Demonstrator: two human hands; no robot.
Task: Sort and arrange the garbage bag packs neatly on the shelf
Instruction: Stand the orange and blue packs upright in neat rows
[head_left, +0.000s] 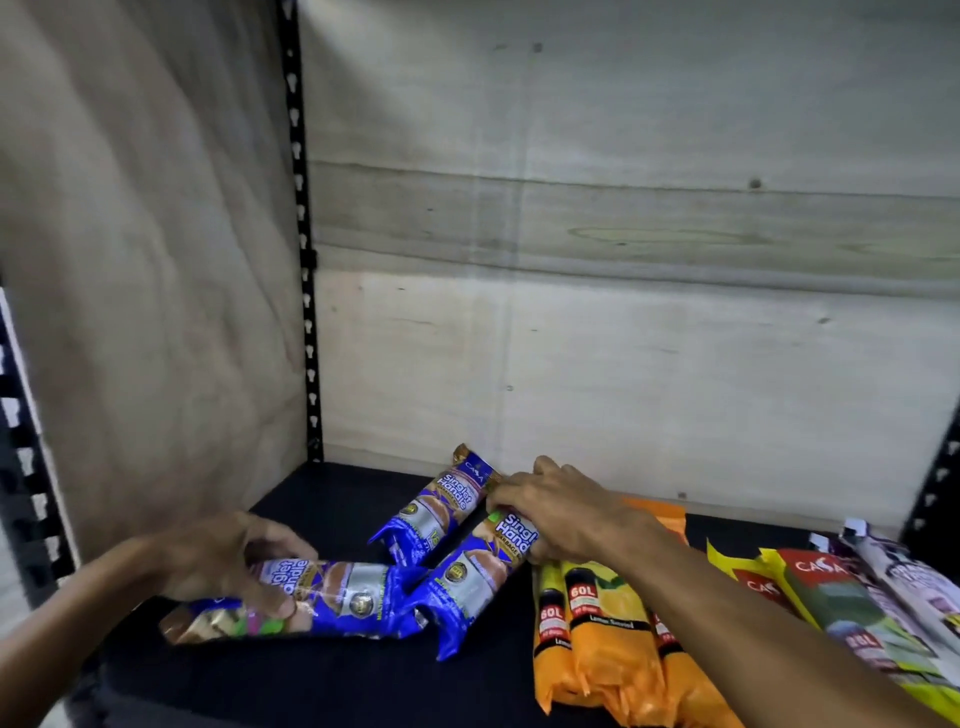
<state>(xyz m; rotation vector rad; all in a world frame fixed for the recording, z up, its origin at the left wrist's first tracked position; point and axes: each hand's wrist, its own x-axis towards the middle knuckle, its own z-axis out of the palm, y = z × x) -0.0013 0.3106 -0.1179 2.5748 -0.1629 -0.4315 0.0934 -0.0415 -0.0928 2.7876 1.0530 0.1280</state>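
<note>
A person's left hand (234, 558) closes over the top of a blue pack (306, 597) lying crosswise near the front of the shelf (337, 499), fingers curled round its printed end. The right hand (558, 506) reaches deeper and grips the upper end of a second blue pack (480, 564), which lies aslant with its crimped tail touching the first. A third blue pack (439, 506) lies just behind, tilted toward the back wall (623, 364) and touching the second near the right hand.

The three blue packs form a loose fan, not a row, so that group looks unfinished. To the right, orange packs (608, 639) lie side by side, roughly parallel and pointing front to back, partly under the right forearm; they seem already sorted. Further right, yellow-green packs (826, 597) and white-purple packs (904, 571) overlap at a slant near the frame edge, grouped by colour but untidy. By this view the sorting is well advanced; straightening the blue packs, and perhaps the far-right ones, remains.
</note>
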